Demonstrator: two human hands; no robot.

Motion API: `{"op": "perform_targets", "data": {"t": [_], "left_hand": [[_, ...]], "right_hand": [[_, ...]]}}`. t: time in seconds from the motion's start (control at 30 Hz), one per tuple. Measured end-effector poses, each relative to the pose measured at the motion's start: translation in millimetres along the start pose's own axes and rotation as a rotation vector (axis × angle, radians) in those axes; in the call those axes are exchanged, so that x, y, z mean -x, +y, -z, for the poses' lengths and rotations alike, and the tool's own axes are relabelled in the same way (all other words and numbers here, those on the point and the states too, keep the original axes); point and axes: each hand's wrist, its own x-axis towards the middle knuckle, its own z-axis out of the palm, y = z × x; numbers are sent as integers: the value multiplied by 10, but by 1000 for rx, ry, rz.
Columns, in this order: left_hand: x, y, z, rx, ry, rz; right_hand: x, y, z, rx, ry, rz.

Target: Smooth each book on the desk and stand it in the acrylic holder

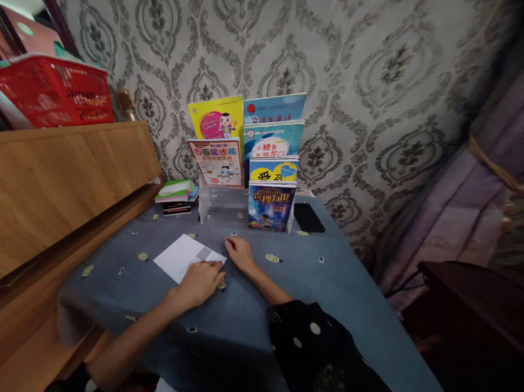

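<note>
You are operating in a domestic room, identifiable by the damask-patterned wallpaper (337, 53), the tied-back purple curtain (470, 191) and the pineapple-print tablecloth (347, 325) before you.

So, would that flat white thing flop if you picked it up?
Maybe not much: the white thing has straight, crisp edges. It's probably light, since it looks thin. It likely won't roll, lying flat on the tablecloth.

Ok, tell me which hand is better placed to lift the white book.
Probably left: the left hand lies over the white book's near edge, while the right hand appears to rest on the tablecloth beside its corner.
</note>
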Motion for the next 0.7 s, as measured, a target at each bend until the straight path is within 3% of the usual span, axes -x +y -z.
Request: {"op": "perform_targets", "data": {"t": [0.13, 0.27, 0.4, 0.57, 0.7], "left_hand": [[-171, -399, -192, 79, 82, -18], [-364, -779, -380, 109, 159, 54], [-501, -1064, -474, 66, 180, 145], [-554, -1316, -552, 50, 197, 328], [-537, -1374, -598, 24, 255, 374]], "right_hand": [[232, -55, 42, 81, -100, 95], [390, -191, 70, 257, -254, 247], [413, -242, 82, 313, -286, 268], [413, -191, 55, 317, -282, 287], [455, -226, 87, 348, -262, 337]]}}
